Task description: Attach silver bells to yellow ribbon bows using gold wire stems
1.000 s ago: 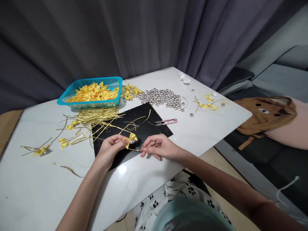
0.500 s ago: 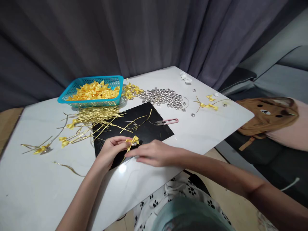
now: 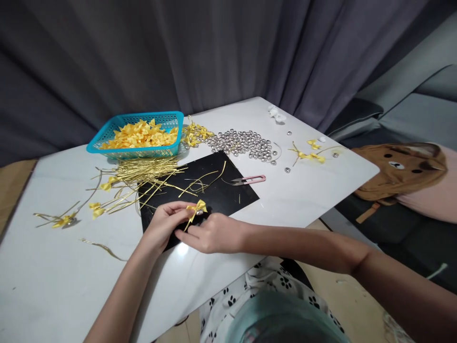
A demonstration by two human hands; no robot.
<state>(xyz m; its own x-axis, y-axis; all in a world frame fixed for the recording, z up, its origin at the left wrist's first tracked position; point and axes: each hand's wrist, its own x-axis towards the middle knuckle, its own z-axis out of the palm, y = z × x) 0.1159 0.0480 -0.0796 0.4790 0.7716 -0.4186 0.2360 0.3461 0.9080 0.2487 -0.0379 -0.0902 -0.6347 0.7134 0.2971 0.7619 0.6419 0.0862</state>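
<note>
Head cam: L hand (image 3: 162, 223) is clenched on a small yellow bow (image 3: 199, 206), pinched btwn thumb and fingertips, just above the near edge of the black mat (image 3: 228, 190). A silver bead (image 3: 199, 213) sits at the bow's knot, and a gold wire tail (image 3: 188, 223) runs down-left from it. R hand (image 3: 214, 233) is curled right beside it, fingertips at the wire tail; I can't tell if it actually grips it. A bundle of gold wires (image 3: 143, 172) spills over the mat's left edge, w/ pink thread snips (image 3: 250, 180) at its right edge. Beyond are a pile of silver beads (image 3: 243, 143) and a teal basket (image 3: 143, 153) of yellow bows (image 3: 139, 136), all on the white table (image 3: 314, 190).
</note>
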